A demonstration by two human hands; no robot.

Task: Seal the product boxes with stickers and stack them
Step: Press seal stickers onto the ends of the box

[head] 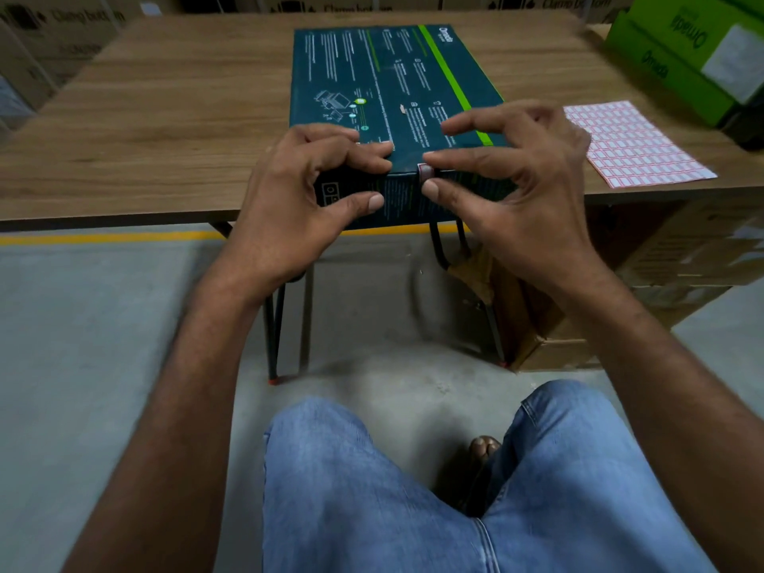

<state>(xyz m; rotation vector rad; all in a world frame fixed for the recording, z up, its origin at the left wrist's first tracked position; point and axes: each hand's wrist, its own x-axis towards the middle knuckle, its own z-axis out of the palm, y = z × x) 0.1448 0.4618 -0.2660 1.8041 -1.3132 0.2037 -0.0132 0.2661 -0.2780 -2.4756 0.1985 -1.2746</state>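
the product box (392, 84) lies at the near edge of the worktop (165, 117). the left hand (297, 192) grips its end; the right hand (516, 179) pinches what seems a sticker (426, 172) over the top edge. uneven pressure could crease it.

Our left hand (297, 200) and right hand (516, 188) are bare, forearms uncovered; we wear faded blue jeans (372, 490), lower centre.
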